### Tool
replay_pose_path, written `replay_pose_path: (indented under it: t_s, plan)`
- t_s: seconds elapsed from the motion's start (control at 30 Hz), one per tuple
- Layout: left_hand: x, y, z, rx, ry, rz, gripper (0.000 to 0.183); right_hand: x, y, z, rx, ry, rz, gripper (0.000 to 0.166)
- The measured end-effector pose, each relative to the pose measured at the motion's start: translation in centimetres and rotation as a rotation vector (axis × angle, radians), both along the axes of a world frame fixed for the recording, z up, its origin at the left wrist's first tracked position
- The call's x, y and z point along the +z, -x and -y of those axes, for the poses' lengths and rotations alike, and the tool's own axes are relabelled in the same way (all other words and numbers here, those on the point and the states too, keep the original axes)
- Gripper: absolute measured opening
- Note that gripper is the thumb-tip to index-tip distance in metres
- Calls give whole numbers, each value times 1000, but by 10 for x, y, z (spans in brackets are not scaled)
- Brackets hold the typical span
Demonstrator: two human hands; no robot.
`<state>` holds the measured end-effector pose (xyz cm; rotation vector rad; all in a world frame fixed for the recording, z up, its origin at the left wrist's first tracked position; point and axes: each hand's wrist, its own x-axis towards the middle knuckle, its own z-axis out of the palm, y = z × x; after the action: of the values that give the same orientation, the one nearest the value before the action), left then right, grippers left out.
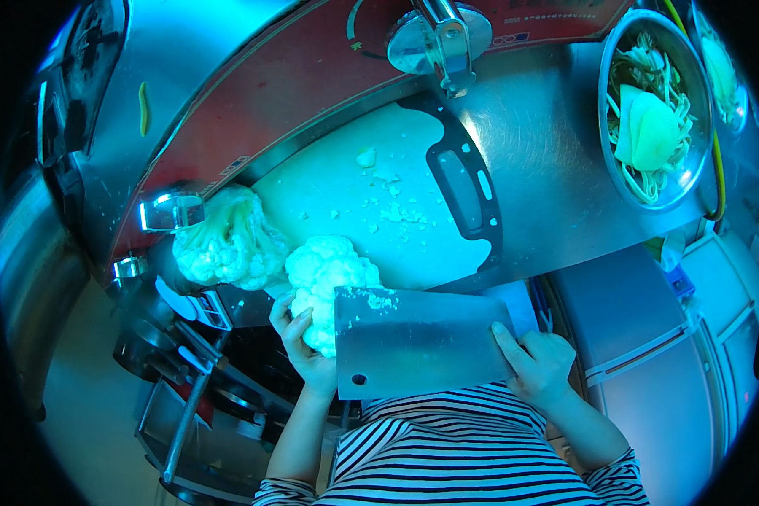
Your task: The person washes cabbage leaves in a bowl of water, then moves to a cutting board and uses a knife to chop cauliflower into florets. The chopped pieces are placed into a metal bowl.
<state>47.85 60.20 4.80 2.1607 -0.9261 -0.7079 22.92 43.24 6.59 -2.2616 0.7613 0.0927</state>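
My left hand [307,351] grips a head of cauliflower [326,265] from below, over the near edge of a pale cutting board [329,183] with a dark handle. In my right hand [541,364] is a wide cleaver [424,345]; its blade lies flat to the view and covers the cauliflower's lower right side. Small white crumbs cling near the blade's far edge. More cauliflower crumbs [405,215] are scattered across the board. To the left, a second cauliflower [224,246], which seems to be in clear plastic wrap, rests against the board's end.
A metal bowl [601,120] of sliced and shredded vegetables stands at the far right. Behind the board runs a red panel [278,95] with a metal fixture [446,44]. A small scale [209,307] sits at left, above pan handles [193,341]. At right is a metal cabinet [620,310].
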Motion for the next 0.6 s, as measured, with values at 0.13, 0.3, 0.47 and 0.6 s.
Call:
replay_pose_path:
  t_s: [0.13,0.3,0.47,0.6]
  plan:
    - [-3,1,-3,-6,19,2,70,-1,-4,1,-32,-105,-20,50]
    - [-8,1,-8,-7,41,24,67,-1,-7,-4,-50,-206,-46,66]
    - [-10,1,-10,-3,41,30,64,-1,-12,-1,-57,-280,-46,65]
    - [-14,2,-18,25,55,-5,65,3,-29,1,-103,-343,-58,60]
